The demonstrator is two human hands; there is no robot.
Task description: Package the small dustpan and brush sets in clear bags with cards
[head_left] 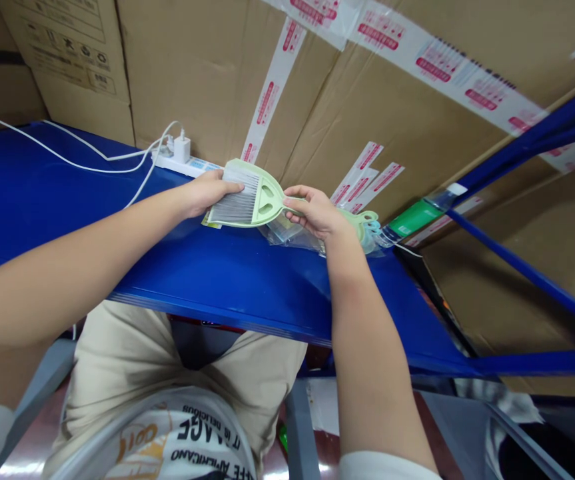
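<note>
A small light-green dustpan [237, 165] with a matching hand brush [240, 198] nested in it is held above the blue shelf, its grey bristles pointing left. My left hand [212, 191] grips the bristle end, thumb lying over the bristles. At the other end, the fingers of my right hand [312, 210] are closed round the handle area; the green handle end [367, 217] shows past the wrist. Beneath and behind my right hand lies a clear plastic bag [292, 233], its contents partly hidden.
On the blue shelf [207, 273], a white power strip [177, 163] with a plugged-in charger [182, 148] and white cables stands at the back left. A green-labelled bottle [420, 215] leans at the right. Cardboard boxes [192, 73] wall the back; blue metal bars [532, 267] border the right.
</note>
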